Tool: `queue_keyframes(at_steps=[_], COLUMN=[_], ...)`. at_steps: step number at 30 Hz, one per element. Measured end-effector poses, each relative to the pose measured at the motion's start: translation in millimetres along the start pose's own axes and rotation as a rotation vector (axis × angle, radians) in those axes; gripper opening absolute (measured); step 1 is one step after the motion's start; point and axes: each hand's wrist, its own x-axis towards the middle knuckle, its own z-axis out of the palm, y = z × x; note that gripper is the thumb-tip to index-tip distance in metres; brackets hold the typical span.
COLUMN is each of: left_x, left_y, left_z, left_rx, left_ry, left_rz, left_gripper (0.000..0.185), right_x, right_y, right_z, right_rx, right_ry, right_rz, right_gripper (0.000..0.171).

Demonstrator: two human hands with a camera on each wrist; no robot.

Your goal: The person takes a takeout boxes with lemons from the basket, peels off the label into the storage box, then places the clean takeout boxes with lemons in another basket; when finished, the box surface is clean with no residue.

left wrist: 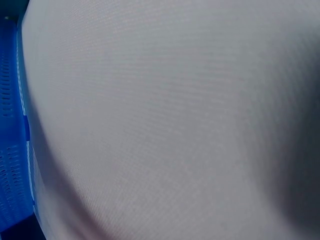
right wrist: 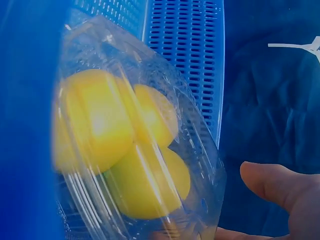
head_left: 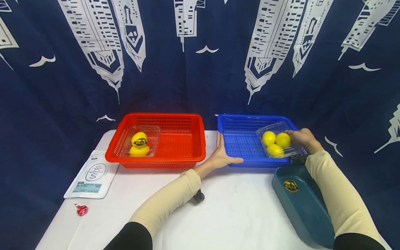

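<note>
My left hand (head_left: 222,155) rests against the left end of the blue basket (head_left: 240,146), fingers straight and thumb spread along the front rim. In that basket's right part, a clear plastic box (right wrist: 200,130) with three round yellow fruits (head_left: 275,150) lies tilted. My right hand (head_left: 303,138) is at the box's right edge. In the right wrist view its thumb (right wrist: 272,182) stands apart from the box, while finger parts show below, partly behind the plastic. The left wrist view shows mostly white cloth, with a strip of blue basket.
A red basket (head_left: 179,160) at left holds another clear box (head_left: 153,133) with yellow fruit (head_left: 139,150) bearing a black label. A teal tray (head_left: 307,208) with a similar sticker (head_left: 290,185) lies front right, under my right forearm. Far left are a white pouch (head_left: 93,175) and red-wrapped lollipop (head_left: 82,210).
</note>
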Motion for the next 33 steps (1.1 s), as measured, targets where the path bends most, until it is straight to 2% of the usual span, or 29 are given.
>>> queue_keyframes(at_steps=[4, 8, 10, 14, 15, 28, 33], left_x=[-2.0, -1.7, -1.6, -1.9, -1.9, -2.0, -2.8], left_y=[1.8, 1.7, 1.2, 0.8, 0.8, 1.8, 1.4], left_z=[-1.5, -2.0, -1.7, -0.9, -1.0, -2.4, -2.0], left_rx=[0.002, 0.004, 0.007, 0.004, 0.005, -0.004, -0.005], left_ry=[-0.015, -0.018, -0.021, -0.016, -0.015, -0.015, -0.019], left_rz=[-0.027, -0.033, -0.028, -0.025, -0.027, -0.008, -0.011], left_gripper=[0.134, 0.133, 0.133, 0.132, 0.132, 0.133, 0.133], right_x=[-1, -1, -2, -3, -4, -13, -15], right_y=[-3, -4, -3, 0, 1, -1, -1], right_z=[-1, -3, -3, -3, -3, -9, -6], right_rx=[0.014, 0.033, 0.036, 0.042, 0.049, 0.089, 0.068], right_ry=[-0.016, -0.051, -0.056, -0.064, -0.069, -0.033, -0.015], right_rz=[-0.033, -0.044, -0.028, -0.004, -0.004, -0.050, -0.046], right_gripper=[0.050, 0.044, 0.048, 0.085, 0.090, 0.090, 0.088])
